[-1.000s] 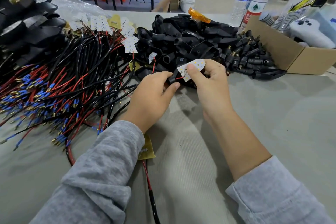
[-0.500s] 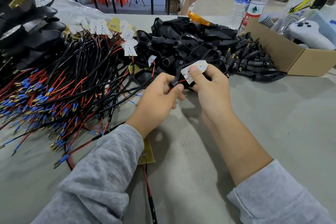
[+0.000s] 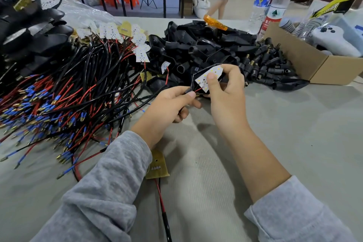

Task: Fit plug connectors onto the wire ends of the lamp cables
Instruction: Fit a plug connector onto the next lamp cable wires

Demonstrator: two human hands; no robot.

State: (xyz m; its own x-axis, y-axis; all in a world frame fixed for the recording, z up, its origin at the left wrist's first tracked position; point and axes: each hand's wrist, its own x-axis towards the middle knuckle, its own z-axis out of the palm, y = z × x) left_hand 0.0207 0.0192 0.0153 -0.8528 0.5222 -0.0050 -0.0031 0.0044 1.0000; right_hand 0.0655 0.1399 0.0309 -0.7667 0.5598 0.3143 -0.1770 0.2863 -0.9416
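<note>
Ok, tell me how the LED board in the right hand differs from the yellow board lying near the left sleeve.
The white LED board is held up, pinched by the right hand against a black housing; the yellow board lies flat on the table, untouched. The white one shows its dotted LED face; the yellow one shows a plain side. Both trail red and black wires.

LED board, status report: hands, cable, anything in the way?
Right hand pinches LED board, thumb on top, black housing behind. Left hand pinches its cable just below the board. Housing pile close behind; nothing between the hands.
</note>
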